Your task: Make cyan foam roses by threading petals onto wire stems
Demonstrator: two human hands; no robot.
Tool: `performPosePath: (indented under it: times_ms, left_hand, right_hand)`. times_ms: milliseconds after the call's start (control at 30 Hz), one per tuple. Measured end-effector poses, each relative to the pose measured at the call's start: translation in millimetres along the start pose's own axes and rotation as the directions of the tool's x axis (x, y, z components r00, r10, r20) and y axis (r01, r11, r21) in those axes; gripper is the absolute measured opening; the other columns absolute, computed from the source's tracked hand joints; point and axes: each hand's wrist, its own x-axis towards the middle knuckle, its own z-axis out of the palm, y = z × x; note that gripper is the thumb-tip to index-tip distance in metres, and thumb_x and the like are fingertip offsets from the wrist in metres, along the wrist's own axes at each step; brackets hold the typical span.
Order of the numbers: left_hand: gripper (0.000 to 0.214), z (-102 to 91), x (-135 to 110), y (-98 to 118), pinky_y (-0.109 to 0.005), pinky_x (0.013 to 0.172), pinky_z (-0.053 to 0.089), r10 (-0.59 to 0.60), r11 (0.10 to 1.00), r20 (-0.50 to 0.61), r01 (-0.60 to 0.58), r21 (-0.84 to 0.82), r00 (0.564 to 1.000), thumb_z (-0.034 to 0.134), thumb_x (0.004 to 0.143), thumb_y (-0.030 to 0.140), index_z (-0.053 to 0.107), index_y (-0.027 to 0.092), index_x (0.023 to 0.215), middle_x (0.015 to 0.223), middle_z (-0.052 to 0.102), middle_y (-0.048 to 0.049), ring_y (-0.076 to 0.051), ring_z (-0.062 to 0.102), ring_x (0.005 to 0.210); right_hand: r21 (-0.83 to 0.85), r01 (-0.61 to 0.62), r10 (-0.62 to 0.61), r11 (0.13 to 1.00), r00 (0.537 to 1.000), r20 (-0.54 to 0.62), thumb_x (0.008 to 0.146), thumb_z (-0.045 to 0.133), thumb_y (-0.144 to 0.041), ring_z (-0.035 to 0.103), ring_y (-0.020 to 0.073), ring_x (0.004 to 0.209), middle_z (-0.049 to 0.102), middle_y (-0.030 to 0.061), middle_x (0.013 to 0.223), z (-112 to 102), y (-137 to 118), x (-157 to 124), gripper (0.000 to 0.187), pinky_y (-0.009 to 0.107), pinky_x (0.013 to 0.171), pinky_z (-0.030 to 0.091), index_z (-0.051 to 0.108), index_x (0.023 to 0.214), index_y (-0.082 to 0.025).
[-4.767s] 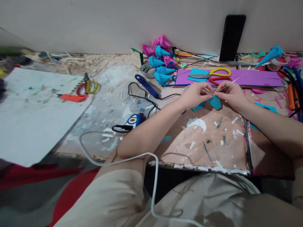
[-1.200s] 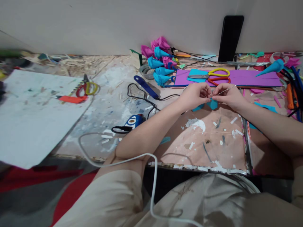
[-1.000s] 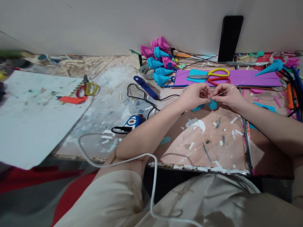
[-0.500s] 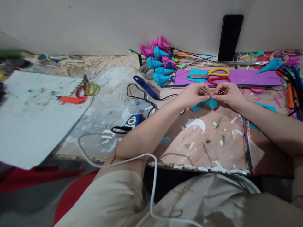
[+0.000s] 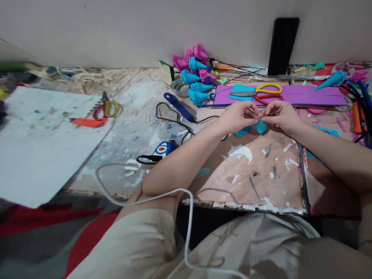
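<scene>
My left hand (image 5: 238,116) and my right hand (image 5: 281,117) meet at the fingertips above the pinkish board, both closed in a pinch. A small blue paper piece (image 5: 260,126) hangs just below the joined fingertips. From the pinch, a thin wire (image 5: 277,111) runs up to the right across my right fingers. The exact grip of each fingertip is hard to see. Another blue paper piece (image 5: 243,132) shows beneath my left hand. Behind the hands, scissors (image 5: 255,93) with yellow and red handles lie on purple sheets (image 5: 308,95).
Pink and blue paper flowers (image 5: 197,77) on dark stems lie at the back. A black phone (image 5: 283,46) leans on the wall. A blue-handled tool (image 5: 178,107) with a black cord lies left of my arm. A white cable (image 5: 190,217) crosses my lap. Left is a white board (image 5: 43,155).
My hands stay almost in place. The blue paper piece and the wire at my fingertips have shifted very slightly.
</scene>
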Motion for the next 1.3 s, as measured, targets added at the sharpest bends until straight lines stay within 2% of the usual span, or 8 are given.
performPosePath:
  times_ms: [167, 300, 500, 600, 767, 933, 1300]
  left_hand:
    - [0.029, -1.1, 0.9, -2.4, -0.022, 0.079, 0.061, 0.038, 0.999, 0.014, -0.038, -0.019, 0.999, 0.085, 0.075, 0.009, 0.065, 0.017, 0.095, 0.082, 0.077, 0.0011, -0.013, 0.079, 0.083]
    - [0.032, -2.8, 2.0, -3.6, -0.027, 0.084, 0.063, 0.025, 0.999, 0.015, -0.025, -0.023, 1.0, 0.088, 0.074, 0.013, 0.065, 0.017, 0.096, 0.086, 0.079, -0.001, -0.015, 0.08, 0.086]
    - [0.035, -3.7, 2.3, -2.4, -0.023, 0.079, 0.061, 0.031, 0.999, 0.02, -0.03, -0.032, 0.999, 0.09, 0.073, 0.011, 0.064, 0.017, 0.095, 0.085, 0.078, 0.0001, -0.011, 0.077, 0.08]
    - [0.032, -3.1, 1.6, -1.5, -0.025, 0.08, 0.061, 0.037, 0.999, 0.015, -0.036, -0.028, 0.999, 0.087, 0.073, 0.009, 0.065, 0.016, 0.095, 0.085, 0.078, -0.0005, -0.012, 0.077, 0.08]
    - [0.025, -1.2, 0.5, -1.4, -0.024, 0.078, 0.059, 0.033, 0.999, 0.01, -0.033, 0.033, 0.999, 0.082, 0.076, 0.01, 0.066, 0.017, 0.095, 0.087, 0.079, -0.001, -0.014, 0.079, 0.085]
    - [0.021, -0.1, 0.4, -0.5, -0.022, 0.074, 0.058, 0.047, 0.996, -0.008, -0.046, 0.082, 0.999, 0.078, 0.077, 0.009, 0.066, 0.017, 0.092, 0.085, 0.078, 0.0005, -0.012, 0.077, 0.08]
    - [0.029, -0.3, -0.1, 3.5, -0.027, 0.078, 0.06, 0.013, 0.998, 0.001, -0.013, 0.065, 1.0, 0.083, 0.074, 0.002, 0.066, 0.016, 0.092, 0.082, 0.077, -0.0001, -0.014, 0.076, 0.078]
  right_hand:
    - [-0.043, 0.019, -0.02, 0.999, 1.0, -0.022, 0.051, 0.111, -0.042, 0.072, 0.0169, 0.074, 0.079, 0.0016, 0.08, -0.8, 0.8, 0.0, 0.047, 0.031, 0.072, 0.06, 0.072, 0.071, -0.022]
    - [-0.063, 0.014, -0.016, 0.998, 0.999, -0.04, 0.053, 0.111, -0.045, 0.07, 0.016, 0.072, 0.078, 0.0008, 0.079, -2.4, 3.8, 1.3, 0.047, 0.03, 0.069, 0.057, 0.074, 0.073, -0.023]
    - [-0.042, -0.002, 0.001, 0.999, 0.999, -0.042, 0.051, 0.109, -0.036, 0.073, 0.0192, 0.076, 0.079, 0.0009, 0.079, -2.1, 2.7, 0.7, 0.045, 0.033, 0.073, 0.06, 0.071, 0.073, -0.023]
    - [-0.033, -0.01, 0.009, 0.999, 0.999, -0.039, 0.051, 0.108, -0.032, 0.075, 0.02, 0.077, 0.08, 0.0017, 0.08, -2.3, 2.3, 0.6, 0.046, 0.035, 0.076, 0.061, 0.069, 0.074, -0.023]
    - [-0.028, -0.01, 0.009, 1.0, 0.999, -0.035, 0.048, 0.109, -0.032, 0.074, 0.0195, 0.077, 0.078, 0.0017, 0.08, -2.7, 2.7, 1.8, 0.05, 0.034, 0.075, 0.06, 0.067, 0.074, -0.022]
    - [-0.013, 0.005, -0.005, 1.0, 1.0, -0.031, 0.049, 0.108, -0.03, 0.073, 0.0176, 0.074, 0.078, 0.0007, 0.078, -1.3, 1.5, 1.7, 0.047, 0.032, 0.074, 0.059, 0.068, 0.073, -0.022]
    - [-0.013, -0.001, 0.001, 1.0, 1.0, -0.026, 0.049, 0.111, -0.041, 0.071, 0.0174, 0.071, 0.079, 0.0027, 0.081, -2.4, 3.6, 1.9, 0.053, 0.031, 0.067, 0.057, 0.069, 0.076, -0.022]
